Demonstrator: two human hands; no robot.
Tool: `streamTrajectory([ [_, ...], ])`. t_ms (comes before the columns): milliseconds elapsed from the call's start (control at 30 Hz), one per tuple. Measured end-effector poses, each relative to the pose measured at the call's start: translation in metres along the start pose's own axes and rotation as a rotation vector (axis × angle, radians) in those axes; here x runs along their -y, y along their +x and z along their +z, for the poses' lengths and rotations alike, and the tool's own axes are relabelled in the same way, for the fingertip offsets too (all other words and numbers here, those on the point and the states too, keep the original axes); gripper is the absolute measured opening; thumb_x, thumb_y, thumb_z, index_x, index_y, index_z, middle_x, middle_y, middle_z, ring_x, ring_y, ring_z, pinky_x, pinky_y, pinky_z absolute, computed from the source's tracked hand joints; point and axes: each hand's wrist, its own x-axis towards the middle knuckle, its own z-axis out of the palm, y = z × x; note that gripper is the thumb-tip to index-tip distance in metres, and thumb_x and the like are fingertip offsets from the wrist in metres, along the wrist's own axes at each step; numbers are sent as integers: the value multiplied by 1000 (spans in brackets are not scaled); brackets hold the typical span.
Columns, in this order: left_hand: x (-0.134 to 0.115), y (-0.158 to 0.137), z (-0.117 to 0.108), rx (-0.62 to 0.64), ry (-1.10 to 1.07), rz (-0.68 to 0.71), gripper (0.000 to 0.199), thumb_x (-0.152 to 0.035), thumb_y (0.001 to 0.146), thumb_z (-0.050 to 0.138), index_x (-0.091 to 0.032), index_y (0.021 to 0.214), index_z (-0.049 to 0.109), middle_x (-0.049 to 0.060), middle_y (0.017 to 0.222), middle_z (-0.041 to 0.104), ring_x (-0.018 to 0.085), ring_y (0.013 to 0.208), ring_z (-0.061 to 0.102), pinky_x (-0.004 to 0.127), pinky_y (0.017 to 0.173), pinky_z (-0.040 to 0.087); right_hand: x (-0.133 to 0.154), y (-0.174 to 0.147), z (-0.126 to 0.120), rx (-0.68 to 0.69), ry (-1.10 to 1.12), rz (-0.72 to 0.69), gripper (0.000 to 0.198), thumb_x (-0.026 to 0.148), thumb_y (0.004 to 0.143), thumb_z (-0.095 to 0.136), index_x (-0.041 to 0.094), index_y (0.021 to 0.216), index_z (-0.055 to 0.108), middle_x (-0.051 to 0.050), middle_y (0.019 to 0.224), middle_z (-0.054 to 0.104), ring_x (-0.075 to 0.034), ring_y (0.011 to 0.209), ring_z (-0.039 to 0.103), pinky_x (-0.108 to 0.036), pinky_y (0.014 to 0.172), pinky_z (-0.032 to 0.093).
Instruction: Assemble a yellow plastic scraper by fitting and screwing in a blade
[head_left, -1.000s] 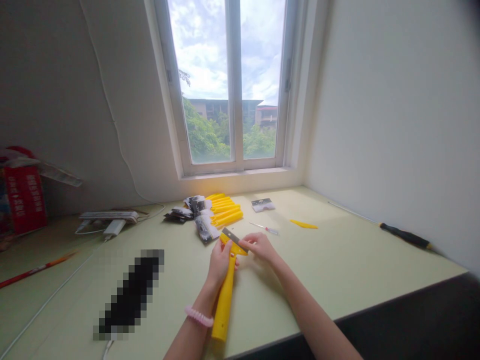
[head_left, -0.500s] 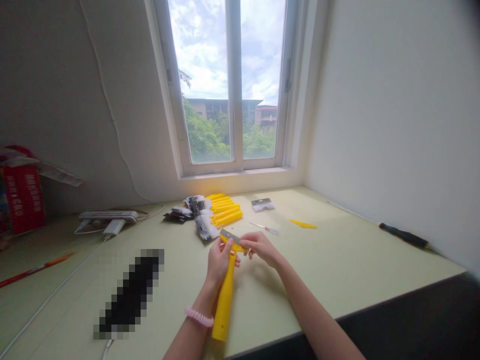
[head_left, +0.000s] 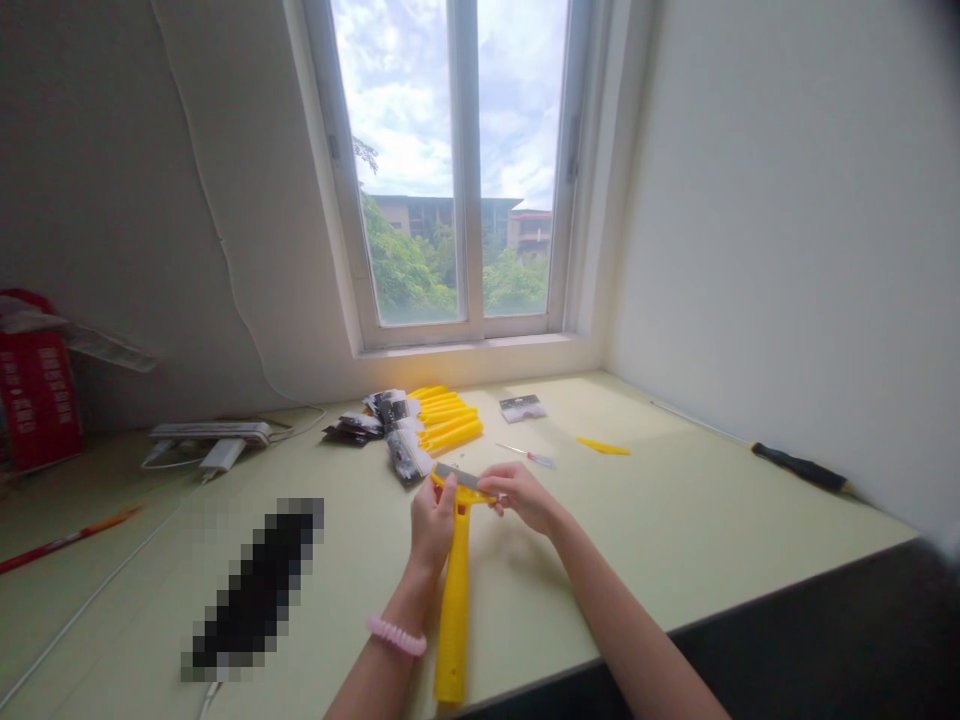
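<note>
A yellow scraper (head_left: 453, 610) is in front of me, its handle pointing toward my body and its head away. A flat grey metal blade (head_left: 459, 479) lies across the yellow head. My left hand (head_left: 432, 525), with a pink coil band on its wrist, is closed around the head's left side, thumb near the blade. At the right end, my right hand (head_left: 523, 497) pinches the blade against the head; its fingertips partly hide that end. Beyond the hands lies a small screwdriver (head_left: 534, 457) with a clear handle.
Packaged scrapers with yellow handles (head_left: 450, 425) are piled below the window. A blade packet (head_left: 523, 408) and a yellow cover piece (head_left: 603, 446) lie to the right. A long black-handled screwdriver (head_left: 799, 467) rests by the wall. A power strip (head_left: 210, 432) and pixelated dark object (head_left: 255, 585) are left.
The scraper has turned slightly in my hands, so its handle end swings right and nearer to me. Both hands keep their hold. The whole view shifts slightly.
</note>
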Motion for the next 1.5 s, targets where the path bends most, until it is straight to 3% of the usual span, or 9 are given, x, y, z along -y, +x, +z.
streamTrajectory([
  [300,-9,-3,0,-123,-39,-24,31,-46,72,54,-15,74,52,-2,55,55,11,45,50,22,45,40,1,-2,4,63,30,8,18,32,66,63,15,67,59,0,59,57,-7,49,46,-18,42,29],
  [467,-7,-1,2,-76,-86,-44,33,-47,73,53,-15,80,52,-2,58,56,10,46,51,23,47,43,2,0,5,6,68,4,15,27,63,63,15,62,53,1,54,59,-5,40,39,-19,41,22],
  [600,-8,1,1,-114,-142,-62,36,-49,75,48,-14,81,54,-1,60,57,11,48,53,23,45,44,4,0,3,-11,78,28,14,24,61,61,15,60,50,2,49,56,-4,38,37,-20,42,18],
  [733,-10,4,-4,-119,-109,-54,23,-38,72,53,-15,70,53,-2,57,56,10,46,51,21,43,42,5,-2,2,12,51,46,14,24,60,61,15,58,50,3,47,55,-3,37,35,-20,42,15],
  [867,-12,3,-5,-152,-61,-11,19,-31,72,50,-17,59,50,-4,46,50,9,40,46,20,42,38,6,-2,1,-5,60,39,14,24,60,61,16,58,49,3,47,55,-3,36,33,-20,42,15],
  [1200,-12,2,-5,-191,24,16,23,-34,73,48,-17,58,52,-4,39,50,9,38,45,20,42,36,3,1,0,-27,87,69,20,25,58,66,16,58,48,3,49,53,-5,42,40,-20,43,20],
  [1500,-11,3,-6,-184,-22,-61,21,-31,72,47,-16,58,53,-2,37,51,11,36,46,21,41,36,1,2,-3,-43,129,59,21,22,56,66,16,56,45,4,49,50,-6,46,42,-21,45,19],
])
